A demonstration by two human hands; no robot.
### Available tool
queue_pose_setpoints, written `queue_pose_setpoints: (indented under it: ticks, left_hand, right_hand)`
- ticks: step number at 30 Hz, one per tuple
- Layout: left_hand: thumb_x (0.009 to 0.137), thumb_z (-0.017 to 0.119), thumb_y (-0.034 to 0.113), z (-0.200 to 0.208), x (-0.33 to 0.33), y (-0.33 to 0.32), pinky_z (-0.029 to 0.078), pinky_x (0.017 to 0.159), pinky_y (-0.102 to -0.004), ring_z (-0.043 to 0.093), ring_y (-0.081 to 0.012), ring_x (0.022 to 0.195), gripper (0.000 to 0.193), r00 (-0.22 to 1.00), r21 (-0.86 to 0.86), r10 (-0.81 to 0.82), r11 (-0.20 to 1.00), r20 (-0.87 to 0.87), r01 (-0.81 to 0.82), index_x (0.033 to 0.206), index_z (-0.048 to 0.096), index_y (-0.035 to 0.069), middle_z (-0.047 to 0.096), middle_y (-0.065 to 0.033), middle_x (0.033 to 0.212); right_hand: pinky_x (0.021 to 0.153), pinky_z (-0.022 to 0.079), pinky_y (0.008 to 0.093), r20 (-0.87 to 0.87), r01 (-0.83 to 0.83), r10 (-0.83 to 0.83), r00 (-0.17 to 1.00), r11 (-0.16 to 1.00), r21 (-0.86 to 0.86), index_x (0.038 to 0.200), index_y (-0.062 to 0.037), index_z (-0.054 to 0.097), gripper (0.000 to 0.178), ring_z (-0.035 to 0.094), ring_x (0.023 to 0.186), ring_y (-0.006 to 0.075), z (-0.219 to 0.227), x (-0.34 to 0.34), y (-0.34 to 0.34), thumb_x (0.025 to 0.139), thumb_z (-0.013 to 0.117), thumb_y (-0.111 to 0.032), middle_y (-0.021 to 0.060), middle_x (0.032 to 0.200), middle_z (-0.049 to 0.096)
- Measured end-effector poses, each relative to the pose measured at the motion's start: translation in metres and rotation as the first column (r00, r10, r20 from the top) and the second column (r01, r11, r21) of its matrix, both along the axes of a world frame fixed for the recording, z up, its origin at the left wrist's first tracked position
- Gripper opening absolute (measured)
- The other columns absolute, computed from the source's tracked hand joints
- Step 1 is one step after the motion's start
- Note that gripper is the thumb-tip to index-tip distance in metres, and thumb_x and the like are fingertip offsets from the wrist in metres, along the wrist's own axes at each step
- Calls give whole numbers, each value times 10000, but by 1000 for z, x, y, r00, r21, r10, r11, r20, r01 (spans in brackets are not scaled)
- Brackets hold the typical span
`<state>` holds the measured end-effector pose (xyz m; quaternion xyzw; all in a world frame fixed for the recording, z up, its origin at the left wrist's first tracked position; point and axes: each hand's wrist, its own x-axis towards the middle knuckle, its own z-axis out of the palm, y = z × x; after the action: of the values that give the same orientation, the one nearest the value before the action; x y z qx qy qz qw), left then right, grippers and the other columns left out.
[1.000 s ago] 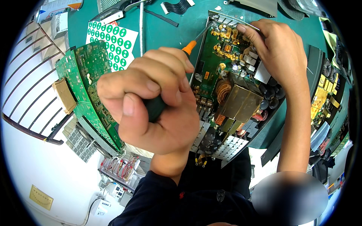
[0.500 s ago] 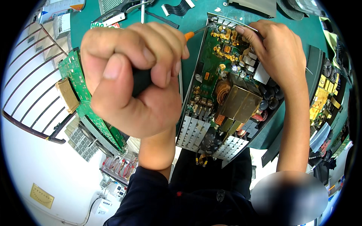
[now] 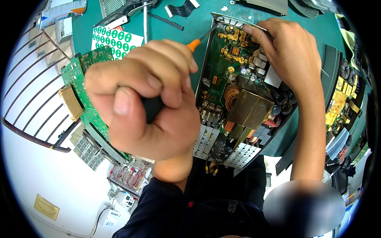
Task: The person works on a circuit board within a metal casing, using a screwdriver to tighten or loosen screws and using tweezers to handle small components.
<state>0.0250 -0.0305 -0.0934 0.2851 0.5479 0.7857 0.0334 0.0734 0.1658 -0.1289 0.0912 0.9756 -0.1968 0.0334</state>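
Head | left hand (image 3: 143, 99) grips screwdriver (image 3: 193, 45) | right hand (image 3: 293, 53) holds circuit unit (image 3: 243, 97)

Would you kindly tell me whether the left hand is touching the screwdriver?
Touching: the head view shows the left hand curled around the dark handle of the screwdriver.

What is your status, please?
Left hand shut around dark screwdriver with orange collar. Right hand at slotted metal plate edging green circuit board. Shaft reaches plate's left corner unobstructed; tip contact unclear.
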Motion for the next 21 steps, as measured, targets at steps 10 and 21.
queue_pose_setpoints:
  ticks: [10, 21]
  left_hand:
    - [914, 375, 272, 3, -28, -7, 392, 560, -371, 421, -176, 531, 212, 968, -51, -245, 969, -48, 242, 851, 444, 81, 451, -29, 582]
    - [917, 476, 304, 17, -55, 0, 341, 492, -318, 410, -142, 488, 231, 782, -294, -611, 776, -127, 559, 838, 437, 90, 448, -9, 548]
  right_hand:
    - [667, 512, 419, -15, -21, 21, 1000, 1000, 13, 894, -54, 740, 369, 648, 741, 341, 1, 0, 1, 932, 615, -399, 103, 808, 692]
    - [670, 510, 421, -33, -31, 31, 999, 999, -5, 903, -56, 738, 355, 646, 749, 344, 0, 0, 1, 928, 621, -390, 108, 811, 689]
